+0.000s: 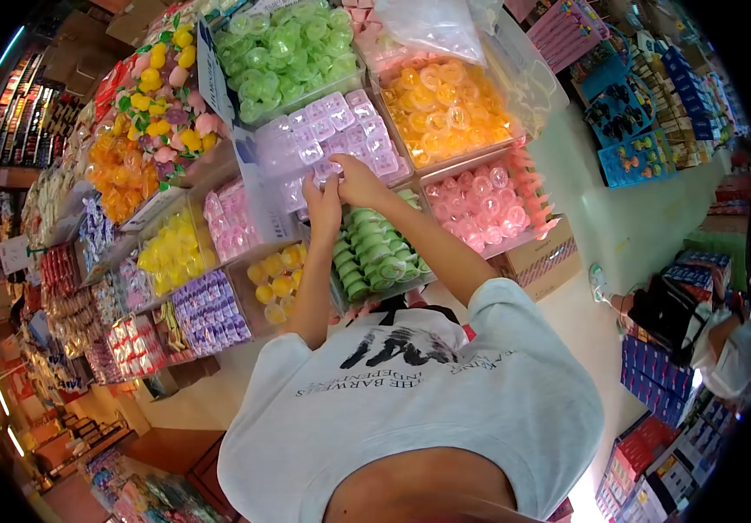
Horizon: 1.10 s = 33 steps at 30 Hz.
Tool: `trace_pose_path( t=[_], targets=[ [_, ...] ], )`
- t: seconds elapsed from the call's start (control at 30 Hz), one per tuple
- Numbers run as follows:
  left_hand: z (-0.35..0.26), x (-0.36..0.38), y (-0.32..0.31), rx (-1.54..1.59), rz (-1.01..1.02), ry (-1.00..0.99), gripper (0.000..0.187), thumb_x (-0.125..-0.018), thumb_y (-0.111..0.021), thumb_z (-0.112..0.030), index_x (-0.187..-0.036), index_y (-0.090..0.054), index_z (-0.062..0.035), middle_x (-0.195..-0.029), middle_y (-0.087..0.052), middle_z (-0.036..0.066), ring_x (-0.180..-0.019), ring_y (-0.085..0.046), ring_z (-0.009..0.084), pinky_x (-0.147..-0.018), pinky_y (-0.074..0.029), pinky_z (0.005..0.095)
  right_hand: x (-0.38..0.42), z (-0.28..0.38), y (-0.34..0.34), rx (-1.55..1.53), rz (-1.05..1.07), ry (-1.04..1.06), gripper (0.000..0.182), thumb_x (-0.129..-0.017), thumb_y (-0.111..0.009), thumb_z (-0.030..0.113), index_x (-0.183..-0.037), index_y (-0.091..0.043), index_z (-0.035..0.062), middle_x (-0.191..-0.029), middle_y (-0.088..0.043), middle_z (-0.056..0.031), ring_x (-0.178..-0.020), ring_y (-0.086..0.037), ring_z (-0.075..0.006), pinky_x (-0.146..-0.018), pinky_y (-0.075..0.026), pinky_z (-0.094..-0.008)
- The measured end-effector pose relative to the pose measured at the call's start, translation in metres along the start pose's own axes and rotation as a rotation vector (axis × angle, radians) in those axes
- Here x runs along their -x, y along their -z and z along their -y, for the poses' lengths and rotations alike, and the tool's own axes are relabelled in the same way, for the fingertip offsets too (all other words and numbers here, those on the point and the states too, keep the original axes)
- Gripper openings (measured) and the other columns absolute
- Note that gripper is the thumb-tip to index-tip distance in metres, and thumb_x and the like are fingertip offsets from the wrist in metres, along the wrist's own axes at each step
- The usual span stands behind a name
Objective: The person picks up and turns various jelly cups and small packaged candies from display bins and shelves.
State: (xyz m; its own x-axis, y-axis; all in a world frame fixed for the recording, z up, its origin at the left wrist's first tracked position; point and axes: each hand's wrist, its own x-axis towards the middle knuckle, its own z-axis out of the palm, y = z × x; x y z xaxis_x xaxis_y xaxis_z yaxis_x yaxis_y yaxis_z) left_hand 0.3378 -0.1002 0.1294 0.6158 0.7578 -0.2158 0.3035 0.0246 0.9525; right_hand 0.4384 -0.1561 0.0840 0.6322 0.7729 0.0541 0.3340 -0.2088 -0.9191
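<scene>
Both my hands are close together over the near left part of a bin of pale purple packaged pieces [332, 126]. My left hand [322, 202] has its fingers bent, with the fingertips near those of the other hand. My right hand [356, 180] reaches in from the right, its fingers curled inward. Whatever lies between the fingers is too small to make out. Just below the hands is a bin of green wrapped pieces [380, 248].
Around them are bins of green rings [284, 52], orange pieces [445, 109], pink pieces [484, 205] and yellow pieces [175, 253]. A clear plastic bag [432, 26] lies at the top. A cardboard box [543, 261] stands at the right. Another person [685, 318] is at the far right.
</scene>
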Motion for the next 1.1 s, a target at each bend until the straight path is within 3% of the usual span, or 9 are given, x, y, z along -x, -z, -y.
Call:
trace_pose_path(
  t=[0.17,0.27,0.37,0.43,0.53,0.6,0.7,0.87,1.1],
  targets=[
    [0.055,-0.059,0.007,0.168,0.047,0.054,0.069,-0.095,-0.058,-0.031,-0.139,-0.031,0.0153,-0.134,-0.042,0.026,-0.116,-0.053,0.0281,-0.098,-0.044,0.0345,-0.031,-0.01,-0.025,-0.062,-0.053,-0.08,0.062,-0.081,-0.073,0.015,-0.135,-0.05,-0.0039,-0.127,-0.058,-0.0219,-0.103,-0.064,-0.0293,-0.088,-0.052,-0.0362],
    [0.08,-0.069,0.005,0.072,-0.037,-0.085,0.067,-0.097,-0.058,-0.032,-0.144,-0.03,0.0076,-0.123,-0.052,0.017,-0.105,-0.055,0.0187,-0.088,-0.048,0.0285,-0.03,-0.023,-0.039,-0.057,-0.117,-0.023,0.054,-0.082,-0.071,0.012,-0.131,-0.054,-0.0033,-0.126,-0.058,-0.02,-0.102,-0.064,-0.0272,-0.086,-0.052,-0.0348],
    [0.051,-0.044,0.01,0.091,0.003,-0.068,0.064,-0.097,-0.06,-0.029,-0.142,-0.03,0.0075,-0.123,-0.052,0.017,-0.105,-0.056,0.0182,-0.083,-0.049,0.0278,-0.012,-0.011,-0.035,-0.092,-0.215,-0.037,0.044,-0.082,-0.07,0.012,-0.123,-0.06,-0.0028,-0.12,-0.061,-0.0196,-0.1,-0.065,-0.029,-0.086,-0.053,-0.0347],
    [0.017,-0.023,0.015,0.33,0.097,0.129,0.062,-0.095,-0.063,-0.021,-0.139,-0.033,0.0097,-0.126,-0.05,0.021,-0.107,-0.057,0.0224,-0.088,-0.049,0.0298,0.001,0.006,-0.028,-0.136,-0.278,-0.089,0.04,-0.082,-0.07,0.013,-0.118,-0.062,-0.0029,-0.115,-0.065,-0.0198,-0.099,-0.066,-0.0317,-0.086,-0.053,-0.0353],
    [0.017,-0.004,0.011,0.173,0.051,-0.052,0.061,-0.094,-0.065,-0.018,-0.139,-0.033,0.0071,-0.125,-0.051,0.018,-0.103,-0.058,0.0189,-0.085,-0.05,0.0281,0.023,0.027,-0.017,-0.142,-0.438,-0.243,0.036,-0.081,-0.068,0.009,-0.115,-0.064,-0.0005,-0.1,-0.068,-0.0145,-0.083,-0.068,-0.0239,-0.076,-0.055,-0.0337],
    [0.02,0.009,0.009,0.196,0.145,-0.06,0.061,-0.094,-0.065,-0.018,-0.139,-0.034,0.0064,-0.125,-0.051,0.017,-0.103,-0.058,0.0185,-0.086,-0.05,0.0288,0.041,0.041,-0.004,-0.287,-0.529,-0.342,0.034,-0.084,-0.066,0.005,-0.116,-0.064,-0.0004,-0.095,-0.066,-0.0071,-0.074,-0.063,-0.0119,-0.068,-0.054,-0.0266],
    [0.022,0.029,-0.003,0.135,0.243,-0.18,0.051,-0.097,-0.061,-0.017,-0.136,-0.039,0.0054,-0.122,-0.055,0.015,-0.102,-0.06,0.0173,-0.085,-0.051,0.03,0.078,0.069,0.02,-0.31,-0.536,-0.277,0.035,-0.085,-0.065,0.003,-0.119,-0.063,-0.0002,-0.09,-0.063,-0.0048,-0.073,-0.062,-0.0105,-0.065,-0.053,-0.0257],
    [-0.016,0.09,-0.027,0.403,0.526,-0.226,0.033,-0.1,-0.055,-0.013,-0.128,-0.051,0.004,-0.115,-0.06,0.011,-0.095,-0.061,0.0147,-0.08,-0.053,0.0271,0.16,0.088,0.049,-0.265,-0.684,-0.221,0.038,-0.086,-0.064,0.0,-0.123,-0.059,-0.0021,-0.086,-0.059,-0.0038,-0.074,-0.062,-0.0112,-0.064,-0.053,-0.0257],
    [-0.008,0.198,-0.075,0.323,0.767,-0.434,0.029,-0.097,-0.059,-0.01,-0.123,-0.055,0.001,-0.106,-0.061,0.007,-0.088,-0.058,0.0111,-0.074,-0.049,0.0247,0.326,0.131,0.062,-0.553,-1.107,-0.205,0.018,-0.09,-0.063,0.002,-0.107,-0.059,-0.0032,-0.085,-0.064,-0.0064,-0.073,-0.065,-0.0124,-0.064,-0.055,-0.027]
  ],
)
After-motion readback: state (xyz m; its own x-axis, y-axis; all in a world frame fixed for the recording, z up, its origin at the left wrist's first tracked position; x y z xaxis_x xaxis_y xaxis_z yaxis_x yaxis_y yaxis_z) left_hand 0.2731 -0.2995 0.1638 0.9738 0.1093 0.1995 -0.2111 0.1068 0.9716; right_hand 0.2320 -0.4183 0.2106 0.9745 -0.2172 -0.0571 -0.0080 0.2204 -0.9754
